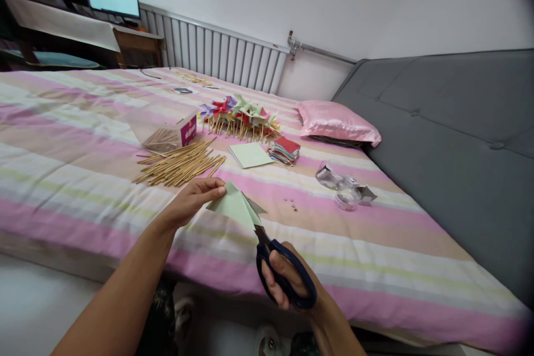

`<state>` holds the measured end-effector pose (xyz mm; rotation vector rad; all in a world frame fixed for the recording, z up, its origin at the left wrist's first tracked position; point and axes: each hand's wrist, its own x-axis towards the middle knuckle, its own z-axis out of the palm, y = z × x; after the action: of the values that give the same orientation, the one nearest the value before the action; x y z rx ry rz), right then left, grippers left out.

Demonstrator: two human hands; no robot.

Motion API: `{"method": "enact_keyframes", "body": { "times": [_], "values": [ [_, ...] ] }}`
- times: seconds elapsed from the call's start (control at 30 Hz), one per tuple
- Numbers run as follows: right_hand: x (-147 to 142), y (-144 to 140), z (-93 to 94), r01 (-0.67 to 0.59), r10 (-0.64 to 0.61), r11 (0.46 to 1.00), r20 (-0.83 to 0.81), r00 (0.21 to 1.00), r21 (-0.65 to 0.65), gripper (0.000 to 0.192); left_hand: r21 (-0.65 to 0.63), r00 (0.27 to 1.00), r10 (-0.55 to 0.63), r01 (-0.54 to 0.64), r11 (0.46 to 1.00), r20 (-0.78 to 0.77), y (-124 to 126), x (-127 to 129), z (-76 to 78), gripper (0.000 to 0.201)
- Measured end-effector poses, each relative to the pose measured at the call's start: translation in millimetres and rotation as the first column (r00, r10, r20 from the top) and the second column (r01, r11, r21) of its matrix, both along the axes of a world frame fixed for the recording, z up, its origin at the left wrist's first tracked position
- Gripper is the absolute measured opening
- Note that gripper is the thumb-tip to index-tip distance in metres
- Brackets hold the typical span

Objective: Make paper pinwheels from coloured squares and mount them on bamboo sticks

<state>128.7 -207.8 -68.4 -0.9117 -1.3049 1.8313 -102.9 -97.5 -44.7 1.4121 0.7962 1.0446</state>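
Left hand (192, 198) pinching the upper corner of a folded pale green paper (233, 206), fingers pressed together on it, held just above the striped bed cover (83, 122). Right hand (287, 281) closed through the dark blue handles of scissors (275, 264), blades meeting the paper's lower point. Beyond the paper, a loose pile of wooden sticks (179, 164) beside a small box (169, 133). Farther back, a heap of paper pinwheels (240, 117), a flat green sheet (250, 154) just beside a stack of coloured squares (284, 150). Pink pillow (337, 121) against the grey headboard (459, 139), clear tape roll (346, 194) near tiny pins (291, 203)
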Motion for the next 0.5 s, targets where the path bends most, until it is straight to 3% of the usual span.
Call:
{"method": "enact_keyframes", "body": {
  "times": [0.2, 0.33, 0.5],
  "values": [
    [0.2, -0.8, 3.6, 0.038, -0.038, 0.999, 0.011, 0.999, 0.034, 0.056, -0.020, 0.999, 0.051, -0.051, 0.998, 0.014, 0.3, -1.1, 0.0, 0.018],
    [3.7, -1.3, 1.2, -0.040, 0.053, 0.992, -0.102, 0.993, 0.123, 0.056, -0.068, 0.985, 0.141, -0.135, 0.989, 0.099, 3.6, -1.6, -1.9, 0.016],
    [6.4, -1.3, -0.3, -0.076, 0.105, 0.987, -0.215, 0.971, 0.142, 0.053, -0.129, 0.948, 0.258, -0.237, 0.963, 0.187, 7.7, -1.2, -2.3, 0.015]
  ]
}}
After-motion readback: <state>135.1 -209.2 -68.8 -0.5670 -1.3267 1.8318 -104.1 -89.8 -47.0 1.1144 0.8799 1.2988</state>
